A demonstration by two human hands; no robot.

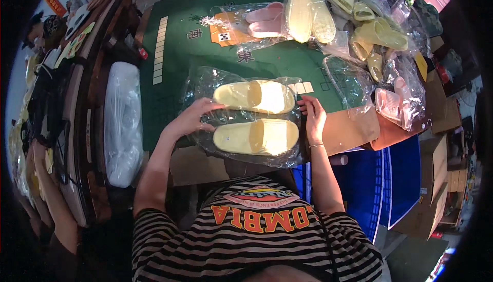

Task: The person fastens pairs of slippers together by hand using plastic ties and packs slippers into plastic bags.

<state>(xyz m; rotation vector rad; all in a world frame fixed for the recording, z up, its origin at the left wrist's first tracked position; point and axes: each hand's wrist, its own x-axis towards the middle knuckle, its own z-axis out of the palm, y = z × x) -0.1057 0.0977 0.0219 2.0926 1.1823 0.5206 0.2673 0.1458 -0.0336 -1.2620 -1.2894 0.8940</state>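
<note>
A pair of pale yellow slide slippers lies side by side in a clear plastic bag in front of me, toes to the right. The upper slipper and the lower slipper both lie flat. At their heel ends, my left hand rests on the bag, thumb and fingers spread apart, fingertips by the upper slipper's heel. My right hand is at the bag's right edge beside the toes, its fingers bent and pinching the film.
Bagged yellow slippers and pink slippers lie at the far side of the green table. More bagged pairs pile at the right, near cardboard boxes. White tiles line the left. A plastic-wrapped bundle stands left; people sit beyond.
</note>
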